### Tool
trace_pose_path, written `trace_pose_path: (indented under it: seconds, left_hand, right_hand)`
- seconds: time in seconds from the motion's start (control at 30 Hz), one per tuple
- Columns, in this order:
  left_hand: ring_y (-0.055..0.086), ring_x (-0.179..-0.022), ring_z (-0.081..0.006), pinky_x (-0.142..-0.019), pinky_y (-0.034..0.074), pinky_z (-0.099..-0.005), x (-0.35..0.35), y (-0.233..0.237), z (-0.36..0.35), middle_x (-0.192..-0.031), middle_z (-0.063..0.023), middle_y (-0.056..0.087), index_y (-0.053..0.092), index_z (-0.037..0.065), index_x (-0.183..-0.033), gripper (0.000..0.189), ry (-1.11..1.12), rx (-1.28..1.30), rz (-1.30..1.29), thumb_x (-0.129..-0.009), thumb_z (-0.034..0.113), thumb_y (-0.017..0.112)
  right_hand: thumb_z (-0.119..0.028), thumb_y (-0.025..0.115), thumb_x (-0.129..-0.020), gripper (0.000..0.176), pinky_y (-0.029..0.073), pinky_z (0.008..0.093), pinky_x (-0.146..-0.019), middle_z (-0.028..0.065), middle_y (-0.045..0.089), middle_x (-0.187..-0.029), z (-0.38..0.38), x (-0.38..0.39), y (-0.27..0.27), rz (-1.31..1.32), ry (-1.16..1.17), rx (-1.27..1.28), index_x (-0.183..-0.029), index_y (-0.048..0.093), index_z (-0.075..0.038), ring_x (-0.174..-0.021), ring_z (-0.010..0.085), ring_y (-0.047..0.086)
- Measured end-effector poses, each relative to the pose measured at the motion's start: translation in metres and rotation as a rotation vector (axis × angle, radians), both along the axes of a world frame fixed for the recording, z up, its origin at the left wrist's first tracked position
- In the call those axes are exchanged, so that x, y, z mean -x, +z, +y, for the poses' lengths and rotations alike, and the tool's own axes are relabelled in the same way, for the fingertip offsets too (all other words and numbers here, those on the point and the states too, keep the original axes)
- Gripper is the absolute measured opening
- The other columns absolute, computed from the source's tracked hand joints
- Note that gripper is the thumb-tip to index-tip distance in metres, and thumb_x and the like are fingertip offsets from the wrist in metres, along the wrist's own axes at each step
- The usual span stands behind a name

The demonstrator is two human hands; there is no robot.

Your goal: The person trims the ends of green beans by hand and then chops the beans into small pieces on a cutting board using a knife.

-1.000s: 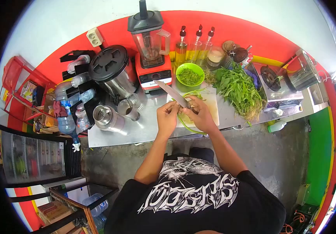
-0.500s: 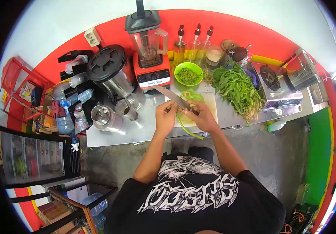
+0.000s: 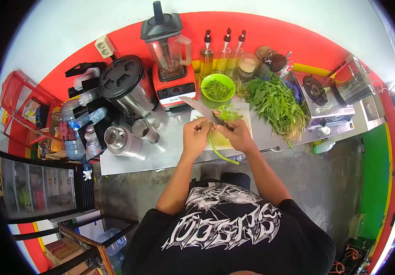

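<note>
My right hand (image 3: 237, 136) grips a kitchen knife (image 3: 201, 108), its broad blade angled up and to the left. Close beside it, my left hand (image 3: 196, 136) is closed with the fingers pinched around the upper end of a long green stalk (image 3: 220, 154). The stalk hangs down between my wrists, toward the counter's front edge. Both hands are over a cutting board (image 3: 244, 124), with pale green leafy pieces (image 3: 228, 114) just behind the knife. The exact contact between blade and stalk is hidden by my fingers.
Behind the board is a green bowl (image 3: 209, 96) of chopped greens. A heap of leafy greens (image 3: 274, 103) lies to the right, near a stove (image 3: 330, 110). A red blender (image 3: 174, 89), a metal canister (image 3: 131, 145) and a measuring jug (image 3: 146, 133) stand left on the metal counter (image 3: 170, 153).
The view has shifted slightly, so the counter items appear a little farther left. My hands keep nearly the same pose, with the knife and the stalk still held.
</note>
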State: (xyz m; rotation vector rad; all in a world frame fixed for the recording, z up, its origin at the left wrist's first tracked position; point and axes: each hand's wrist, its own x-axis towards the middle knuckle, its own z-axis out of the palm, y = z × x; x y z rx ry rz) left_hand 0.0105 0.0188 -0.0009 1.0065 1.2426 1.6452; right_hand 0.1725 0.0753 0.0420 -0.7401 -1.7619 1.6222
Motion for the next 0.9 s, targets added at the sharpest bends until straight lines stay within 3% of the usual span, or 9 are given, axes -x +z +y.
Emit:
trace_pose_path:
  seconds: [0.1,0.23,0.3,0.37,0.47,0.57,0.7,0.73,0.9]
  left_hand:
    - [0.056,-0.065,-0.0070,-0.062,0.044,-0.0243,0.000,0.001,0.002,-0.071,-0.0028,0.064,0.064,-0.006,-0.079,0.021,0.006,0.048,0.004,-0.096,0.005,0.061]
    - [0.058,-0.066,-0.0081,-0.062,0.045,-0.0254,0.000,0.001,-0.001,-0.070,-0.0044,0.066,0.068,-0.006,-0.082,0.020,0.034,0.068,0.088,-0.096,0.007,0.062]
    - [0.059,-0.066,-0.0098,-0.063,0.047,-0.0252,0.003,-0.003,-0.004,-0.073,-0.0057,0.068,0.071,-0.007,-0.092,0.016,0.124,0.165,0.128,-0.097,0.006,0.062]
    - [0.059,-0.066,-0.0103,-0.063,0.048,-0.0255,0.013,-0.013,-0.011,-0.074,-0.0062,0.068,0.071,-0.007,-0.095,0.016,0.170,0.172,0.110,-0.097,0.007,0.063]
    - [0.061,-0.067,-0.0110,-0.064,0.049,-0.0260,0.026,-0.017,-0.021,-0.075,-0.0069,0.069,0.071,-0.007,-0.098,0.018,0.262,0.205,0.085,-0.098,0.009,0.064]
    - [0.062,-0.068,-0.0105,-0.065,0.050,-0.0261,0.039,-0.023,-0.028,-0.076,-0.0066,0.070,0.071,-0.007,-0.099,0.019,0.315,0.201,0.063,-0.098,0.011,0.064]
    - [0.061,-0.071,-0.0104,-0.067,0.049,-0.0257,0.046,-0.021,-0.042,-0.078,-0.0067,0.070,0.071,-0.007,-0.101,0.020,0.392,0.218,0.038,-0.099,0.012,0.063]
    - [0.061,-0.071,-0.0103,-0.068,0.049,-0.0254,0.049,-0.024,-0.046,-0.079,-0.0066,0.070,0.071,-0.007,-0.102,0.020,0.391,0.209,0.038,-0.099,0.012,0.064]
    - [0.060,-0.072,-0.0093,-0.069,0.048,-0.0248,0.051,-0.026,-0.061,-0.079,-0.0057,0.069,0.070,-0.007,-0.102,0.021,0.428,0.210,-0.026,-0.099,0.014,0.064]
  right_hand:
    - [-0.013,0.070,-0.096,0.046,0.036,0.0215,-0.061,-0.0075,0.057,-0.075,0.002,0.005,-0.029,0.071,-0.101,-0.055,-0.139,0.059,-0.003,-0.067,0.0025,0.046]
    - [-0.011,0.069,-0.095,0.039,0.034,0.0234,-0.057,-0.0079,0.055,-0.077,-0.002,0.008,-0.044,0.076,-0.198,-0.088,-0.133,0.065,-0.002,-0.065,0.0024,0.042]
    - [-0.011,0.069,-0.096,0.042,0.034,0.0224,-0.055,-0.0091,0.052,-0.075,0.005,0.007,-0.051,0.018,-0.494,0.030,-0.137,0.062,-0.004,-0.064,0.0018,0.042]
    - [-0.011,0.066,-0.098,0.045,0.031,0.0196,-0.050,-0.0084,0.050,-0.074,0.013,0.003,-0.037,0.252,-0.548,0.109,-0.142,0.058,-0.007,-0.058,0.0015,0.039]
    - [-0.014,0.058,-0.102,0.048,0.037,0.0226,-0.050,0.0029,0.060,-0.094,0.035,-0.006,-0.046,0.234,-0.464,0.224,-0.149,0.048,-0.006,-0.057,0.0068,0.046]
    - [-0.019,0.057,-0.104,0.049,0.040,0.0243,-0.049,0.0053,0.062,-0.095,0.037,-0.004,-0.067,0.290,-0.324,0.601,-0.150,0.045,-0.008,-0.057,0.0090,0.049]
    - [-0.026,0.056,-0.104,0.031,0.039,0.0264,-0.048,0.0093,0.065,-0.098,0.029,0.012,-0.105,0.071,-0.209,0.789,-0.131,0.055,-0.011,-0.055,0.0117,0.049]
    - [-0.027,0.054,-0.105,0.036,0.039,0.0261,-0.047,0.0094,0.065,-0.098,0.028,0.017,-0.111,0.061,-0.178,0.879,-0.137,0.051,-0.011,-0.055,0.0126,0.050]
    - [-0.028,0.051,-0.107,0.022,0.038,0.0250,-0.049,0.0078,0.067,-0.097,0.026,0.038,-0.112,-0.040,-0.080,0.796,-0.120,0.056,-0.010,-0.054,0.0110,0.048]
